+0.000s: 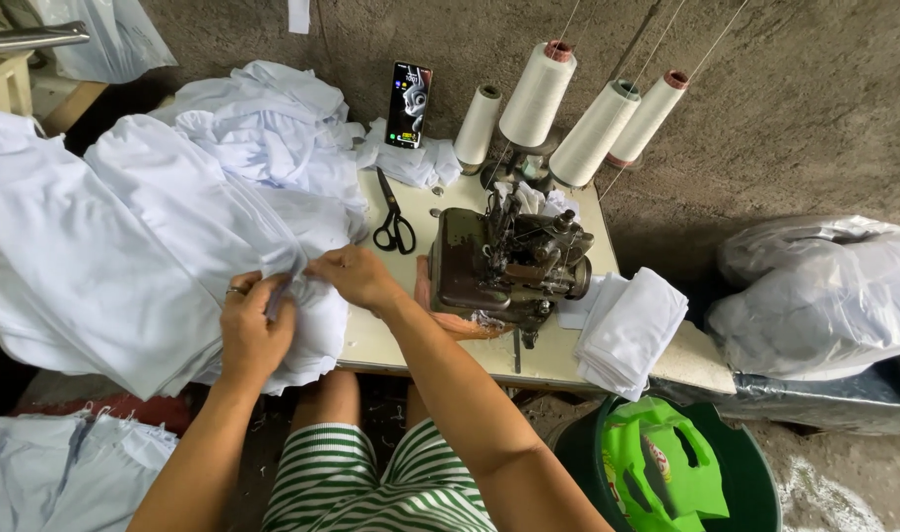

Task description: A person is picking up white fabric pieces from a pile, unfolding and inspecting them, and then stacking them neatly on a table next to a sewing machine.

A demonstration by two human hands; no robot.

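Note:
My left hand [251, 330] and my right hand [356, 276] both pinch a fold of white fabric [155, 246] at the near left part of the sewing table [381, 340]. The fabric belongs to a big pile of white cloth that covers the table's left side. A ring shows on my left hand. To the right of my right hand stands a dark overlock sewing machine [504, 261]. Black scissors [395, 222] lie on the table just beyond my right hand.
Several large cones of white thread [539, 94] stand behind the machine. A phone [409, 103] leans on the wall. Folded white pieces [627, 330] lie right of the machine. A green bucket [745, 473] with a green bag sits below, and a plastic sack [824, 296] lies at right.

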